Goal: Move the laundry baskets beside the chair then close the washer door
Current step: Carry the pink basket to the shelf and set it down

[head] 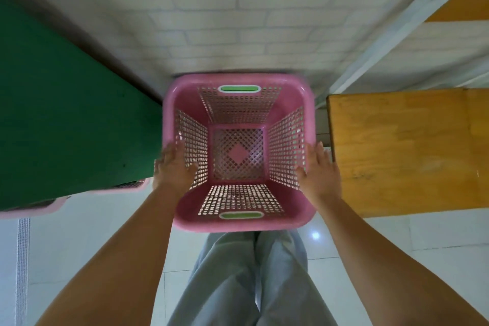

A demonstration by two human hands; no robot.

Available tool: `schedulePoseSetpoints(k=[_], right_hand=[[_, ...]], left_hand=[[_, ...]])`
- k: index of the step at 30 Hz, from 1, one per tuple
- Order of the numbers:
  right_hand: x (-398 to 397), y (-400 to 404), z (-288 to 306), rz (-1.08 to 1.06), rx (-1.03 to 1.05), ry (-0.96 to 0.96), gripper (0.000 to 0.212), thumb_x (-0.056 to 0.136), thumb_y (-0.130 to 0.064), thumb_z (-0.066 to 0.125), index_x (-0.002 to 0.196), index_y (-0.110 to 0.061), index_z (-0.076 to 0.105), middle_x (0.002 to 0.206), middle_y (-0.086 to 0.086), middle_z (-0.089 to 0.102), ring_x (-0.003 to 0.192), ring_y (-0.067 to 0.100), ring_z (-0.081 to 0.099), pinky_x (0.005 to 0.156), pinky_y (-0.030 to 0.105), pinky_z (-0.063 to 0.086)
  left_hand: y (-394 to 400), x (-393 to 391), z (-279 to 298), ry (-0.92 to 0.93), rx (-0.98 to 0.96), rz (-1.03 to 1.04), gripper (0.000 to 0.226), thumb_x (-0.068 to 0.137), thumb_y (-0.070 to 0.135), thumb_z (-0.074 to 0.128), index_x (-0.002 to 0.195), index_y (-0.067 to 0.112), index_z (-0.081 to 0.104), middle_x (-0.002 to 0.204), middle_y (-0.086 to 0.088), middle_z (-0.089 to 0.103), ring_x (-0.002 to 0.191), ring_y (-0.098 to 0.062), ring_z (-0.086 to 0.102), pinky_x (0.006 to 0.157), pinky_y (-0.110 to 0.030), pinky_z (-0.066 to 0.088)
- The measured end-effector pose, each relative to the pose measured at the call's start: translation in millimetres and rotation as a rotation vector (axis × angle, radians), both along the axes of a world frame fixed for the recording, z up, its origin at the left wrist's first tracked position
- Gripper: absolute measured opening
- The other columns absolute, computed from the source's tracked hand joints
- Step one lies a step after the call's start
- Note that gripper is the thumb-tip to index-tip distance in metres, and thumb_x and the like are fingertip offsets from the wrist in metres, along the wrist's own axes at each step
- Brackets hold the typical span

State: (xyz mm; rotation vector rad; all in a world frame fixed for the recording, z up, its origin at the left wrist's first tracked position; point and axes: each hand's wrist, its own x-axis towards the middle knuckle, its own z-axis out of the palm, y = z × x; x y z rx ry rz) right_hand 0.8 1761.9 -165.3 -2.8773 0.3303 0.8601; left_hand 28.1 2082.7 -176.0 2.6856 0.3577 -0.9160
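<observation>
A white brick wall (pixel 238 21) fills the view ahead of both hands, above a pale tiled floor (pixel 436 259). A green tabletop (pixel 66 114) spreads outward from the left hand (pixel 173 167), and a wooden chair (pixel 410 151) sits just outside the right hand (pixel 318 172). Between the hands stands an empty pink laundry basket (pixel 239 223), green handles at its near and far rims. Each hand lies flat against a side rim, fingers spread and extended, thumbs inside the wall; a firm grip cannot be told. The edge of a second pink basket (pixel 34 210) peeks from under the green tabletop, behind the left hand.
</observation>
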Motion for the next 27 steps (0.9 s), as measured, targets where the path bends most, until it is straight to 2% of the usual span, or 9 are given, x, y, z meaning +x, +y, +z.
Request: schedulePoseSetpoints(k=[4, 7, 12, 16, 19, 27], right_hand=[[-6.1, -6.6, 34.3, 0.009, -0.017, -0.014, 0.063, 0.102, -0.044, 0.024, 0.156, -0.022, 0.0, 0.164, 0.01, 0.0, 0.151, 0.029, 0.003, 0.122, 0.046, 0.011], [-13.8, -13.4, 61.9, -0.014, -0.007, -0.029, 0.061, 0.101, -0.044, 0.021, 0.155, -0.025, -0.001, 0.164, 0.008, -0.001, 0.151, 0.028, 0.002, 0.121, 0.047, 0.011], [-42.1, -45.6, 121.2, -0.1, -0.007, -0.067, 0.062, 0.102, -0.046, 0.023, 0.156, -0.023, 0.004, 0.164, 0.008, 0.004, 0.151, 0.029, 0.007, 0.12, 0.046, 0.015], [-82.1, -81.0, 162.0, -0.223, 0.018, -0.113, 0.061, 0.102, -0.043, 0.028, 0.156, -0.019, 0.01, 0.163, 0.007, 0.012, 0.15, 0.028, 0.012, 0.12, 0.043, 0.02], [-118.7, -111.9, 185.1, -0.337, 0.033, -0.137, 0.061, 0.102, -0.043, 0.028, 0.156, -0.019, 0.01, 0.164, 0.006, 0.011, 0.151, 0.026, 0.01, 0.121, 0.041, 0.017], [-233.4, -201.5, 220.8, -0.595, 0.037, -0.21, 0.06, 0.103, -0.045, 0.027, 0.155, -0.017, 0.015, 0.163, 0.005, 0.014, 0.15, 0.023, 0.015, 0.12, 0.038, 0.02]], left_hand=[[-21.3, -0.4, 35.9, -0.019, 0.001, -0.096, 0.065, 0.099, 0.043, 0.037, 0.153, 0.017, 0.013, 0.162, -0.012, 0.008, 0.148, -0.031, 0.012, 0.12, -0.051, 0.012], [-36.4, -1.8, 64.8, -0.054, -0.007, -0.153, 0.063, 0.098, 0.042, 0.038, 0.151, 0.013, 0.02, 0.16, -0.013, 0.018, 0.147, -0.031, 0.018, 0.119, -0.05, 0.017], [-70.4, -0.6, 122.8, -0.081, -0.009, -0.307, 0.065, 0.097, 0.047, 0.037, 0.151, 0.014, 0.022, 0.158, -0.014, 0.023, 0.145, -0.03, 0.023, 0.119, -0.048, 0.018], [-109.0, -3.1, 161.1, -0.132, -0.046, -0.481, 0.07, 0.095, 0.052, 0.038, 0.151, 0.013, 0.022, 0.156, -0.015, 0.028, 0.143, -0.03, 0.03, 0.117, -0.047, 0.023], [-147.1, -7.4, 184.3, -0.171, -0.043, -0.619, 0.069, 0.095, 0.05, 0.04, 0.15, 0.011, 0.026, 0.153, -0.016, 0.033, 0.14, -0.031, 0.034, 0.116, -0.048, 0.024], [-271.3, -40.3, 223.4, -0.271, -0.119, -0.883, 0.05, 0.097, 0.038, 0.041, 0.136, 0.007, 0.046, 0.132, -0.02, 0.054, 0.119, -0.037, 0.053, 0.102, -0.046, 0.04]])
